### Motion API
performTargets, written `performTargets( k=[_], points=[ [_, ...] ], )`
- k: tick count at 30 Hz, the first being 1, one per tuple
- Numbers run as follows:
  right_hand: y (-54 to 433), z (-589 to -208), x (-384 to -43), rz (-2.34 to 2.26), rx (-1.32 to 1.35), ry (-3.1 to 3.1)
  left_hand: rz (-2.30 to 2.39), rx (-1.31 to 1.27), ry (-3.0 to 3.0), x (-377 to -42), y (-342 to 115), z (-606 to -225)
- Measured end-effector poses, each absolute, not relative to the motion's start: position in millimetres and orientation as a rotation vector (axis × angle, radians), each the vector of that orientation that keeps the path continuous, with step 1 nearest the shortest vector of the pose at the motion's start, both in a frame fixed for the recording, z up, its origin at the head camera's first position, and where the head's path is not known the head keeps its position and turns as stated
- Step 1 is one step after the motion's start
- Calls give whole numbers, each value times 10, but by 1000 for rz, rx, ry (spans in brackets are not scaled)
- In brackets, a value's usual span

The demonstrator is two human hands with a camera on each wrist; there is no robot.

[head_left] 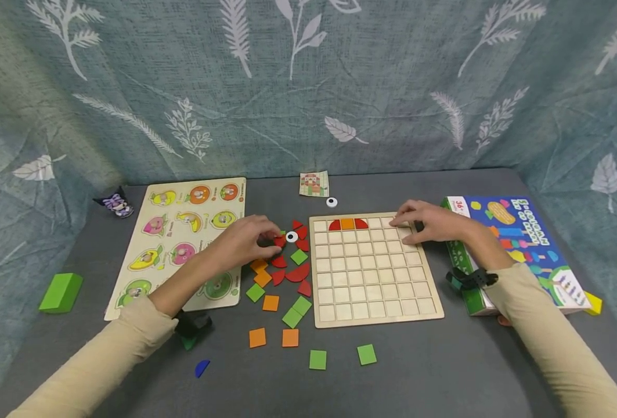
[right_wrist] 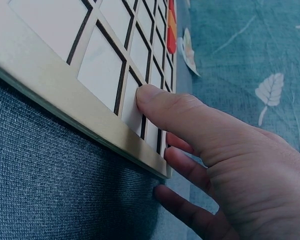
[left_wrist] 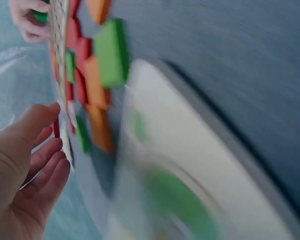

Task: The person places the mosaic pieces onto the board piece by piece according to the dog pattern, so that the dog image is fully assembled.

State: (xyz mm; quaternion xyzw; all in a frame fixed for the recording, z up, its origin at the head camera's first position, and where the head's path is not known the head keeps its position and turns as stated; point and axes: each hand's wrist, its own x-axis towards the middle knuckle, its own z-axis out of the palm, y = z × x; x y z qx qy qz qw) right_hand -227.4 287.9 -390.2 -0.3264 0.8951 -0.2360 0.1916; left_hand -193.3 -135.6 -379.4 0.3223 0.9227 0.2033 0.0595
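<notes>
My left hand is bent over the loose pieces left of the board. Its thumb and fingertips pinch a red curved-edged piece, partly covered by the fingers; in the left wrist view only a red sliver shows beside the thumb. My right hand rests at the far right corner of the wooden grid board. In the right wrist view its thumb touches the grid while the other fingers spread past the edge. Along the board's far row sit an orange square between two red quarter-circle pieces.
Several red, green and orange pieces lie between the fruit puzzle board and the grid. White eye discs and a pattern card lie behind. A box stands right, a green block left, a blue half-circle in front.
</notes>
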Motion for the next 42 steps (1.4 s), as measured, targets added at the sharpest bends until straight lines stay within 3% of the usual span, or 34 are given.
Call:
performTargets(
  k=[13, 42],
  points=[
    [2848, -3930, -2286, -682, -934, 2500, 810, 1169, 2617, -2191, -552, -3790],
    [2877, -3883, -2281, -675, -930, 2503, 913, 953, 2596, -2205, -621, -3894]
  ],
)
